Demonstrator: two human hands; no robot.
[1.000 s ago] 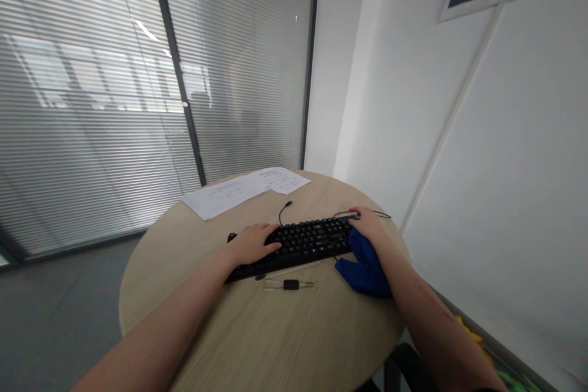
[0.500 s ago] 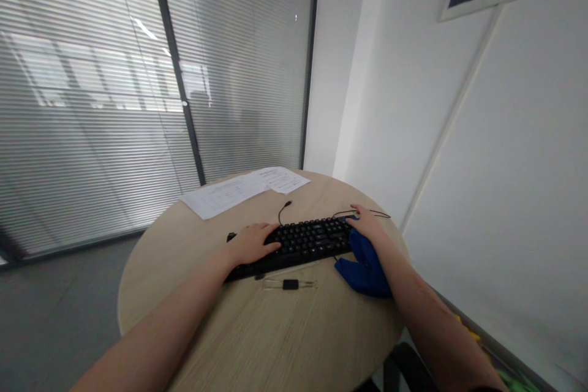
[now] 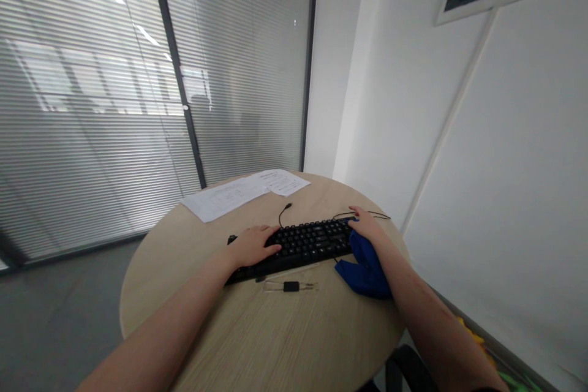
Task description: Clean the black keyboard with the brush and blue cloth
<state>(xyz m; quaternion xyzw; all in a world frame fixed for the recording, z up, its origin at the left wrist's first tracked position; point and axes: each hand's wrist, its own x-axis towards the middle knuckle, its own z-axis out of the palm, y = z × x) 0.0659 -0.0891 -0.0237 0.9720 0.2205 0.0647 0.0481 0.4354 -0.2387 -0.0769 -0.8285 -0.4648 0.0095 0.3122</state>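
Head view: one black computer keyboard (image 3: 316,237), lying at a slant across the middle of a round wood-grain table (image 3: 275,343). Your left hand (image 3: 250,247) lies over its left end, thumb and fingers spread apart, unclenched. Your right hand (image 3: 366,226) is at its right end, over a blue cloth (image 3: 365,272) — whether the fingers grip the cloth, you cannot tell. Also listed: a short black cable end (image 3: 287,206) beyond the keyboard; a slim clear item with a black middle (image 3: 291,286) on the near side; printed sheets (image 3: 225,198) at the far edge.

Legible text: none | keyboard (image 3: 312,241): unreadable | papers (image 3: 234,196): print too small
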